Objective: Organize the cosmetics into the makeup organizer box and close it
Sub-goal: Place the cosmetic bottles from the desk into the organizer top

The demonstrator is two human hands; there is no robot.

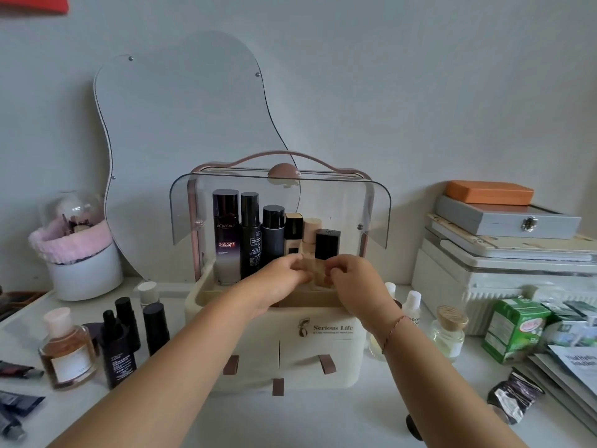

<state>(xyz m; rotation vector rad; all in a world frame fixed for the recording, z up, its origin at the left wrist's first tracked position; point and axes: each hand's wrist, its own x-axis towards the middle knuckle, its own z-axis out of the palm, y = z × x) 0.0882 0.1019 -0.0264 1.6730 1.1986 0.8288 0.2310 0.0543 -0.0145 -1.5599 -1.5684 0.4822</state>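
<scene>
A cream makeup organizer box [323, 360] stands at the table's middle, its clear lid [371, 208] swung up. Inside stand a L'Oreal bottle [226, 234], two dark bottles [250, 234] and several foundation bottles. My left hand [277, 279] and my right hand [355, 279] both reach into the top compartment. Together they pinch a beige foundation bottle with a black cap [326, 250], held upright at the front of the row. More cosmetics lie left of the box: an amber perfume bottle [68, 350] and black bottles [118, 354].
A wavy mirror [145, 156] leans on the wall behind. A white pot with a pink band [80, 253] stands at the left. Stacked boxes [504, 240] fill the right, with a green carton [513, 328], a glass bottle with a wooden cap [450, 331] and a crumpled wrapper [513, 396].
</scene>
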